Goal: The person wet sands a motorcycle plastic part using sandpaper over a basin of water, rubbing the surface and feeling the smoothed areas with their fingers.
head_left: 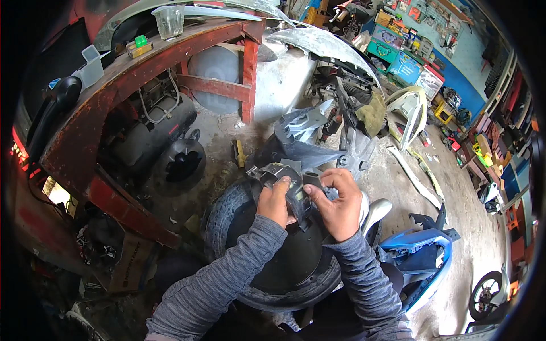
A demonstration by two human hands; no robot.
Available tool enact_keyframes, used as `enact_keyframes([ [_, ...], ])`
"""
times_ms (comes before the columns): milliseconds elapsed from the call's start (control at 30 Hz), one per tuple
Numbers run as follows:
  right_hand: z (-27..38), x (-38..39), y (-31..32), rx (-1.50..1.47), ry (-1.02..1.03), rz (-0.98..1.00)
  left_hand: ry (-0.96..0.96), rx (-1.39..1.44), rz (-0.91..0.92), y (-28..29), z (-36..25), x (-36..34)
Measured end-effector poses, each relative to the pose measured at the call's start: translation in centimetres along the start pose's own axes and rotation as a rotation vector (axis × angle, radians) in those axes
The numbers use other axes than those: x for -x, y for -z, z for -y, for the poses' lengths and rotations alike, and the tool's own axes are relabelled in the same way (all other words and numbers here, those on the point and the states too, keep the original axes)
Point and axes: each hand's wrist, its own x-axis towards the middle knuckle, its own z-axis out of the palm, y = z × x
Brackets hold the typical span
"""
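A black moulded plastic part [273, 172], its edges uneven, is held up between my two hands. My left hand [274, 203] grips its left portion, thumb on top. At its right end, my right hand [343, 204] pinches a small dark grey flat piece [311, 179] between thumb and fingers. Whether that piece is separate or belongs to the part cannot be made out. Below both hands lies a worn tyre [219, 227] with a dark round surface [284, 258] inside it. Just beyond the hands rests a larger dark plastic fairing [293, 150].
On the left, a red wooden bench [119, 74] carries a clear plastic cup [169, 23]. A black tank [151, 131] stands beneath it. A blue motorcycle panel [418, 250] lies by my right forearm. Pale body panels [408, 113] and a yellow-handled tool [240, 153] are on the floor.
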Motion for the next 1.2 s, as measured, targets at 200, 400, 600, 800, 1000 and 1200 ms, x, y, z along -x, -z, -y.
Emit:
enact_keyframes([
  [200,0.4,0.1,-0.7,-0.147,-0.412,0.068,-0.014,-0.036,0.012,0.2,0.5,-0.4],
  [400,0.2,0.3,-0.6,-0.211,-0.401,0.055,0.01,-0.062,-0.037,0.0,-0.2,-0.3],
  [600,0.2,-0.1,-0.2,-0.115,-0.319,0.096,-0.001,-0.08,-0.031,0.6,0.2,-1.9],
  [800,0.6,-0.1,-0.2,-0.056,-0.116,0.175,-0.231,-0.053,-0.057,1.3,2.0,-4.1],
  [1000,1.0,0.9,-0.3,-0.061,-0.037,0.115,-0.346,-0.208,-0.134,0.6,1.8,-4.8],
  [1200,0.8,2.1,-0.6,0.037,-0.134,0.125,-0.451,-0.352,-0.02,0.6,1.2,-5.0],
])
